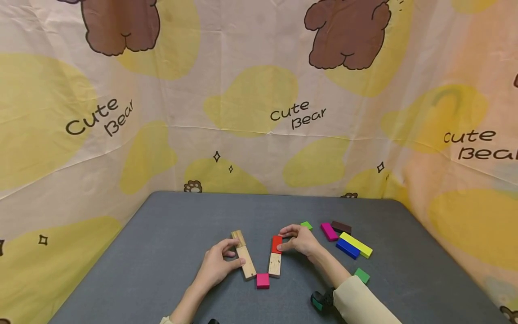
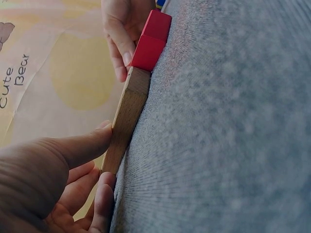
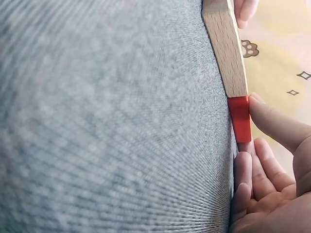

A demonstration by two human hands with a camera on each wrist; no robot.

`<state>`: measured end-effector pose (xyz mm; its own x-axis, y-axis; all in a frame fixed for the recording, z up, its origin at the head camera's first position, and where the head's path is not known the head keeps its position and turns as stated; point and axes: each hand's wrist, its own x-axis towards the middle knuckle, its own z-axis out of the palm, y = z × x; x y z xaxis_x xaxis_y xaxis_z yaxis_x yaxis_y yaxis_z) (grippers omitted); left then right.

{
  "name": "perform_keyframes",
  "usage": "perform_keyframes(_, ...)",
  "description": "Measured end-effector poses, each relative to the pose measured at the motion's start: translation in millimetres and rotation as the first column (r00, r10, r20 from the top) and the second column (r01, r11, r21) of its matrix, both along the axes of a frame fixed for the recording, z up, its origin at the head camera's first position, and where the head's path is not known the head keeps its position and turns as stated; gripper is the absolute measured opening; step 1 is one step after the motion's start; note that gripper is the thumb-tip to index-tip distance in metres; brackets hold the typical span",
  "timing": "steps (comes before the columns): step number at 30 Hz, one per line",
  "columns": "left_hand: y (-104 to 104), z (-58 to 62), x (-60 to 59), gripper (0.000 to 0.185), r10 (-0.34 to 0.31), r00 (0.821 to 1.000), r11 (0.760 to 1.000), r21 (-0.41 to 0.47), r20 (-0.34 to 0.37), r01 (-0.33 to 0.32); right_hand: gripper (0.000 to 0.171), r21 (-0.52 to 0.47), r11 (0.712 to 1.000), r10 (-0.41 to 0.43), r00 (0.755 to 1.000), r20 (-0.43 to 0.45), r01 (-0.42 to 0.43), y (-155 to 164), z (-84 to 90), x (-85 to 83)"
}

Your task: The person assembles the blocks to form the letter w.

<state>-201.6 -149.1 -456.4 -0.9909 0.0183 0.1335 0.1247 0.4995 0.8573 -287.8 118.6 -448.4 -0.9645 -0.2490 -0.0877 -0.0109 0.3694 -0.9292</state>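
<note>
Grey desk (image 1: 162, 234) under a bear-print cloth backdrop (image 1: 251, 99). Left hand (image 1: 216, 265) resting at the left wooden block (image 1: 243, 254), thumb and fingers curled round its sides in a light pinching grip; same hold seen in the left wrist view, thumb (image 2: 85, 145) pressed against the wood (image 2: 127, 114). Block lying flat, slanting up and leftward. Just below and between the two wooden pieces, a pink cube (image 1: 262, 280), near the lower ends of both. Next, a second wooden block (image 1: 274, 264), flat, with a red block (image 1: 277, 244) butted end to end against its far end. Right hand (image 1: 300, 240) closed on the red block, thumb on one side and fingers on the other; right wrist view confirming fingertips (image 3: 265, 114) against the red piece (image 3: 240, 119). Beyond that hand, a small green piece (image 1: 306, 225), then a magenta block (image 1: 329, 231), a dark brown block (image 1: 341, 226), a blue block (image 1: 347, 248) touching a yellow block (image 1: 356, 244), and a green cube (image 1: 362, 275) nearer the sleeve (image 1: 360, 301).
</note>
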Motion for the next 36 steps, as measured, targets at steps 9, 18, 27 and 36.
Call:
perform_keyframes(9, 0.1, 0.9, -0.1, 0.055, -0.004, 1.0, 1.0, -0.002, -0.01, 0.004, 0.045, -0.01, 1.0, 0.02, 1.0, -0.009, -0.02, 1.6, -1.0, 0.1)
perform_keyframes(18, 0.6, 0.8, 0.1, 0.055, 0.001, 1.0, 1.0, -0.011, -0.01, -0.002, 0.045, -0.026, 0.999, 0.03, 1.0, 0.004, -0.03, 1.8, 0.8, 0.5)
perform_keyframes(27, 0.6, -0.3, -0.7, 0.054, 0.005, 1.0, 1.0, -0.012, -0.021, -0.005, 0.045, -0.025, 0.999, 0.023, 1.0, 0.0, -0.023, 1.2, 1.0, 1.7)
perform_keyframes(36, 1.0, -0.5, -0.5, 0.054, 0.007, 1.0, 1.0, -0.016, -0.006, -0.007, 0.045, -0.01, 1.0, 0.014, 1.0, 0.005, -0.014, 0.3, 0.2, 2.3)
